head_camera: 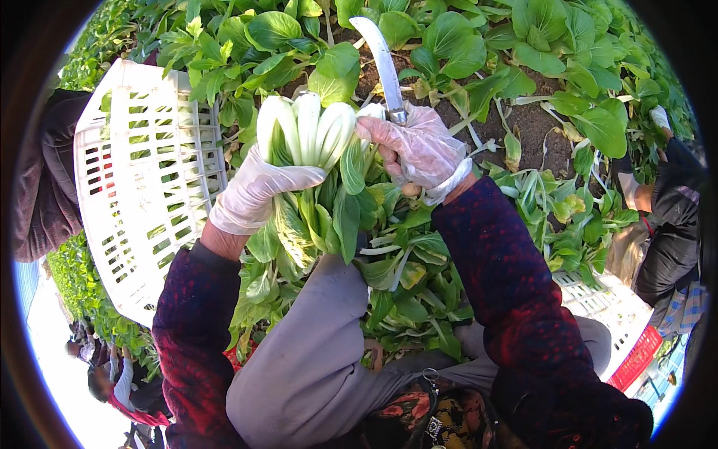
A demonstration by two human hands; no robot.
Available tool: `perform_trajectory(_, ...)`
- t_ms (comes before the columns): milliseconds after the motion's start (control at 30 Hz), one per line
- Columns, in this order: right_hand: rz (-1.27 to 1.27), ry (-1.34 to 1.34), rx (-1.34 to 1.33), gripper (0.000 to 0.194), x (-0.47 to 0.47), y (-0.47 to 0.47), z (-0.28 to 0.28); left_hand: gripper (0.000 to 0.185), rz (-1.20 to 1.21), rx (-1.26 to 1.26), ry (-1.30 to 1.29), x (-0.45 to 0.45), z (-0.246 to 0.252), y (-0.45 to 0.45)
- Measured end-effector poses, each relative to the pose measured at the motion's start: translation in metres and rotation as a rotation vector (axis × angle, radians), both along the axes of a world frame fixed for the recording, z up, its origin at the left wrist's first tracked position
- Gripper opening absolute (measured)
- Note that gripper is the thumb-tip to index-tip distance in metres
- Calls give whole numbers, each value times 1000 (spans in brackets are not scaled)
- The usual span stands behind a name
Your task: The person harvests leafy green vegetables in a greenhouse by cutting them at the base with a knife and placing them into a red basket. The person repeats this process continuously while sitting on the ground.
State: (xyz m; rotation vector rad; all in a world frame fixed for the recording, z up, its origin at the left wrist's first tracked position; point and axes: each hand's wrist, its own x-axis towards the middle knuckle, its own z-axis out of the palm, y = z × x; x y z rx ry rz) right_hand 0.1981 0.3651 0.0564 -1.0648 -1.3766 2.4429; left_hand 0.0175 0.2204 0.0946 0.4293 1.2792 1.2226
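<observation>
My left hand (pixel 261 188), in a thin whitish glove, grips a head of bok choy (pixel 307 132) around its stalks, with the pale base up and the leaves hanging down. Some of those lower leaves are yellowed. My right hand (pixel 418 149), also gloved, is closed around the handle of a sickle (pixel 383 64). The curved blade points up and away from me, and the handle's wooden end shows below the palm. Fingers of the right hand touch a pale stalk at the right side of the head. Loose trimmed leaves (pixel 409 280) lie heaped below both hands.
A white plastic crate (pixel 151 185) stands tilted at left, with greens inside. At right are another white crate (pixel 606 308) and a red crate (pixel 636 356). Growing bok choy (pixel 449 45) fills the bed ahead, around bare soil (pixel 533 134). Other people work at both sides.
</observation>
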Motion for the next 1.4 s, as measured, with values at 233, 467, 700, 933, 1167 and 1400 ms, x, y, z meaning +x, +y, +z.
perform_trajectory(233, -65, 44, -22, 26, -13, -8, -6, 66, -20, -50, -63, 7, -18, 9)
perform_trajectory(467, 96, 89, 313, 31, -11, 2, -37, 68, -17, -37, -93, -1, -27, 17)
perform_trajectory(700, 78, -320, 247, 26, 18, 30, -74, 33, -431, -166, 820, -44, -2, 34)
perform_trajectory(933, 37, -380, 817, 30, 3, 36, -111, 35, -386, 139, 1373, -78, -22, 115)
perform_trajectory(1167, 105, -368, 808, 34, -61, 56, -145, 75, -1015, -323, 1985, -98, -93, 155)
perform_trajectory(1400, 466, -610, 869, 27, -124, 78, -165, 47, -910, -178, 2195, -101, -117, 124)
